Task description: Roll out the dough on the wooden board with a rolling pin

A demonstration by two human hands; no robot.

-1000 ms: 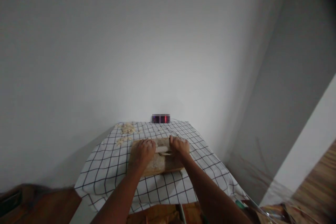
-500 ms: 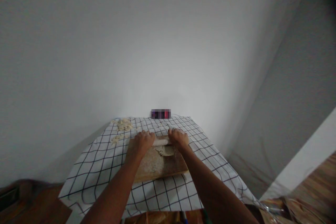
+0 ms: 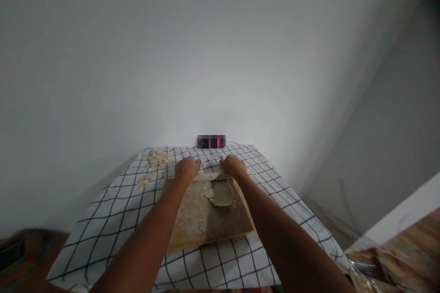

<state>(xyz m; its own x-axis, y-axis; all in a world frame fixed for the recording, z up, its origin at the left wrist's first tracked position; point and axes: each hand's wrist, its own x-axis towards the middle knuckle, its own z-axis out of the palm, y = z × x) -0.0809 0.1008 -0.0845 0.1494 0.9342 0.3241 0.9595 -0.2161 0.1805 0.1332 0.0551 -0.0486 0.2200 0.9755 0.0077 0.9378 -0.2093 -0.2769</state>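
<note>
A pale rolling pin [image 3: 210,176] lies across the far end of a floured wooden board [image 3: 195,219]. My left hand [image 3: 187,167] is closed around the pin's left end, and my right hand [image 3: 234,165] grips its right end. Just on the near side of the pin, a flattened piece of dough [image 3: 222,193] with a ragged left edge sticks to the board. My fingers partly hide both ends of the pin.
A white checked cloth [image 3: 113,210] covers the table. Flat dough pieces [image 3: 157,158] lie at its far left, with more dough scraps [image 3: 147,179] closer in. A blurred dark and red object [image 3: 211,142] stands against the wall [image 3: 220,55].
Both hands have pushed the rolling pin away from me to the board's far edge. More of the flattened dough shows behind it. The camera view has shifted slightly.
</note>
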